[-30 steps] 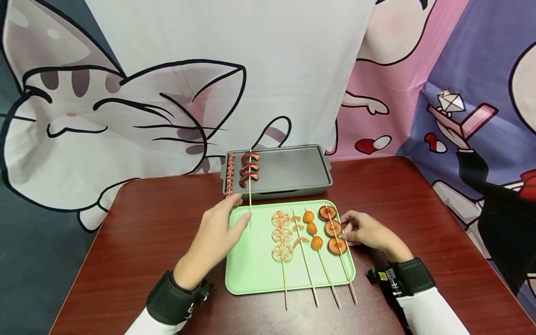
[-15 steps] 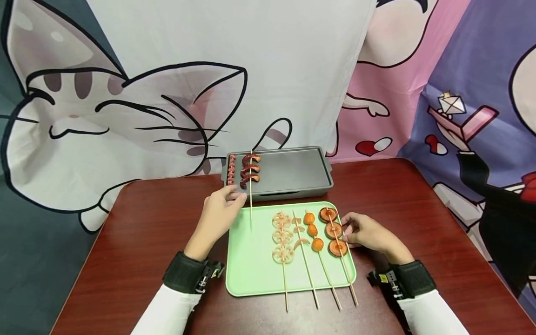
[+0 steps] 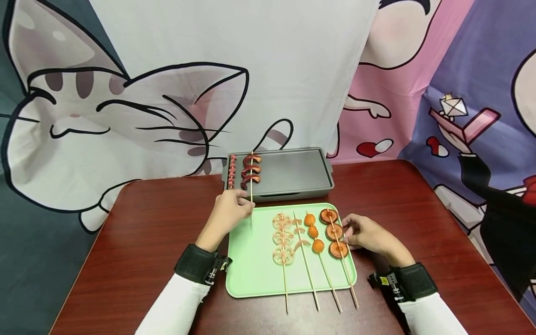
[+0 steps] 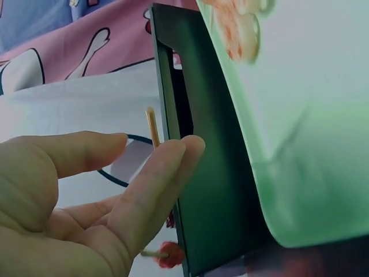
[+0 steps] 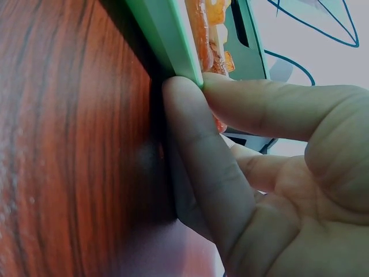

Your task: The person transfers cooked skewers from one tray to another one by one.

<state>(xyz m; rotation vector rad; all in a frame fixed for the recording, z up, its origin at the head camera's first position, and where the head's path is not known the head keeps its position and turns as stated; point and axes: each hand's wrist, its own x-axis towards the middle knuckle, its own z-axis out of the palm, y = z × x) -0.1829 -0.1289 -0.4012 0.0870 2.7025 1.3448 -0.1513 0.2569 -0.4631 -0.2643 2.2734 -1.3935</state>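
**Skewers between the green tray and the grey pan**

A cartoon cat curtain (image 3: pixel 125 116) hangs behind the dark red tabletop (image 3: pixel 146 242) where I work. At twelve o'clock on it sits a grey pan (image 3: pixel 293 172), and just in front of that, touching or nearly so, lies a green tray (image 3: pixel 251 265).

My left hand (image 3: pixel 228 214) rests at the tray's far left corner, around eleven o'clock from the tray's middle. Its fingers are lightly bent, with thumb and forefinger close together at the bare stick of the dark sausage skewer (image 3: pixel 250 174); the left wrist view shows a narrow gap between the fingertips (image 4: pixel 184 147) and the stick end (image 4: pixel 152 124) beyond them, so I cannot tell whether I pinch it. The skewer's food end lies in the pan's left part, its stick reaching back over the tray's edge. Beside it, at the pan's left rim, lies a pink skewer (image 3: pixel 232 170).

My right hand (image 3: pixel 368 235) sits at the tray's right rim, at three o'clock. Thumb and forefinger pinch the rim (image 5: pixel 184 63), right beside the mushroom skewer (image 3: pixel 335 232).

On the tray, left of that skewer, lie the orange ball skewer (image 3: pixel 313 232), a pale slice skewer (image 3: pixel 299 235) and the lotus root skewer (image 3: pixel 282 237), sticks pointing toward six o'clock past the near edge.
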